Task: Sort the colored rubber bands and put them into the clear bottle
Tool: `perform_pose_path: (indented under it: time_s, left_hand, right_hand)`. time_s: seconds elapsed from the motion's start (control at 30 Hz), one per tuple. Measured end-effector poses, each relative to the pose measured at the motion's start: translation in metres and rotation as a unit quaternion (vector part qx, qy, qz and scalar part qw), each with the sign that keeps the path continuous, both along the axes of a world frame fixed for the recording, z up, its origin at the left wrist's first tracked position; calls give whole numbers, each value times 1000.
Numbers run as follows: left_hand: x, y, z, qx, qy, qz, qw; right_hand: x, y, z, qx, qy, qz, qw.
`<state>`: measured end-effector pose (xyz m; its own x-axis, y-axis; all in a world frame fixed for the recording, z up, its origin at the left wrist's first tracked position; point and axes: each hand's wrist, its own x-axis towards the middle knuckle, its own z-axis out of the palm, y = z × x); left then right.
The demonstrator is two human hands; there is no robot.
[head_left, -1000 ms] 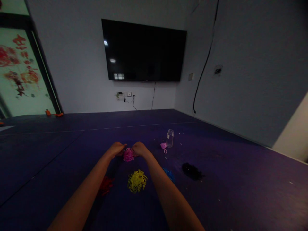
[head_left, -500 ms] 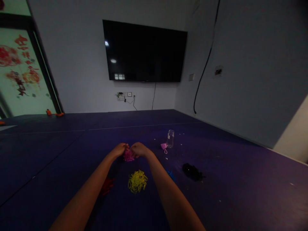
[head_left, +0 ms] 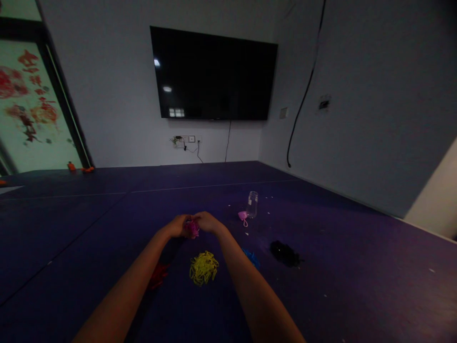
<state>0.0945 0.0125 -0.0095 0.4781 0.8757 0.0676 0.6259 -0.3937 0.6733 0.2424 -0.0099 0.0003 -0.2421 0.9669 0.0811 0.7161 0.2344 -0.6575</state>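
Note:
A clump of pink rubber bands (head_left: 193, 228) is between my two hands on the dark mat. My left hand (head_left: 177, 226) has its fingers curled around the clump's left side. From the right, my right hand (head_left: 207, 222) pinches at the top of the same clump, its fingertips partly hidden. Closer to me lies a loose pile of yellow rubber bands (head_left: 203, 268). A red pile (head_left: 158, 275) shows beside my left forearm, partly covered by it. Past my right forearm are a blue pile (head_left: 252, 257), also partly covered, and a black pile (head_left: 285, 253).
A clear bottle (head_left: 252, 205) without a lid stands to the right of my hands, with a pink cap (head_left: 243, 216) with a loop beside it. Small white scraps dot the purple mat (head_left: 342, 224). A television (head_left: 214, 74) hangs on the far wall; orange items (head_left: 71, 166) lie by the door.
My hands have come closer together around the pink rubber bands. The left one has moved slightly right and now wraps the clump, which looks narrower. Piles and bottle have stayed put.

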Motion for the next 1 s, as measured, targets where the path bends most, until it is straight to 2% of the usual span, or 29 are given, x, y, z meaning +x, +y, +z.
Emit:
perform_pose_path:
  time_s: [0.37,0.63,0.83,1.0]
  left_hand:
    - [11,0,-2,39,88,-48,994]
    - [15,12,-14,50,136,-24,989]
    - [14,5,-14,71,116,-8,991]
    - [6,7,-2,103,60,9,993]
  right_hand:
    - [12,6,4,41,18,-71,996]
    - [12,7,4,55,60,-98,992]
    - [11,7,-1,41,111,-124,985]
    - [6,9,-11,13,184,-167,969]
